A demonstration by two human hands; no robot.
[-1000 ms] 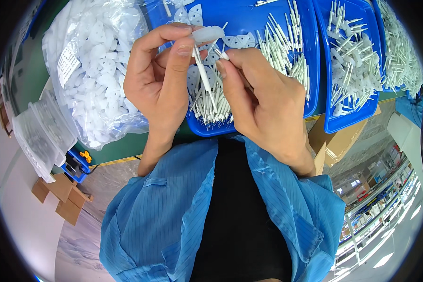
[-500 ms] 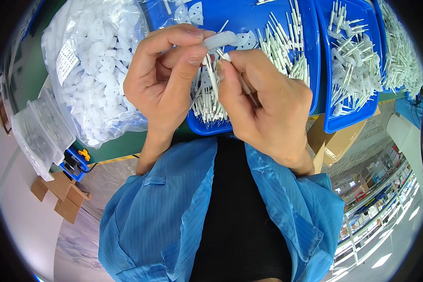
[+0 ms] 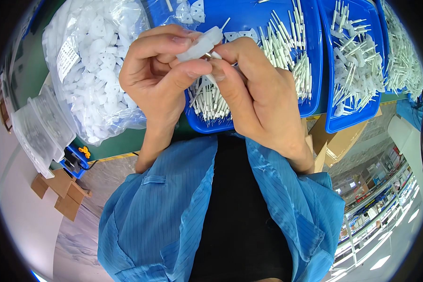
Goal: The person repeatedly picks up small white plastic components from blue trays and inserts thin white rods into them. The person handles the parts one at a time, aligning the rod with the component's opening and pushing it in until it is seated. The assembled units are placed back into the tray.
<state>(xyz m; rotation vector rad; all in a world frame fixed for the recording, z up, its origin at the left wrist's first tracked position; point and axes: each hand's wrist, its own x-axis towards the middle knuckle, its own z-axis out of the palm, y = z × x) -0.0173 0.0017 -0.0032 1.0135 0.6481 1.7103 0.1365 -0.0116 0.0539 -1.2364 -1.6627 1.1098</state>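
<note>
My left hand (image 3: 152, 75) is closed, pinching a translucent white plastic piece (image 3: 202, 45) with a curved edge between thumb and fingers. Close against it, my right hand (image 3: 268, 96) is closed on a thin white rod (image 3: 215, 55), whose end meets the underside of the plastic piece. Fingers hide most of the rod and the exact point of contact. Both hands are raised over a blue tray (image 3: 230, 10) holding many white rods with thin wire ends (image 3: 286, 51) and a few flat white pieces with holes (image 3: 242, 35).
A clear bag (image 3: 96, 70) full of white plastic pieces lies at the left. On the right, another blue tray (image 3: 332, 124) holds rods joined with white pieces, with more rods (image 3: 404, 61) beyond. Clear plastic containers (image 3: 42, 127) sit at the table's left end. A cardboard box (image 3: 343, 141) stands below.
The plastic piece has tilted and moved slightly left and down in my left hand. My right fingers have moved a little left, keeping the rod against it.
</note>
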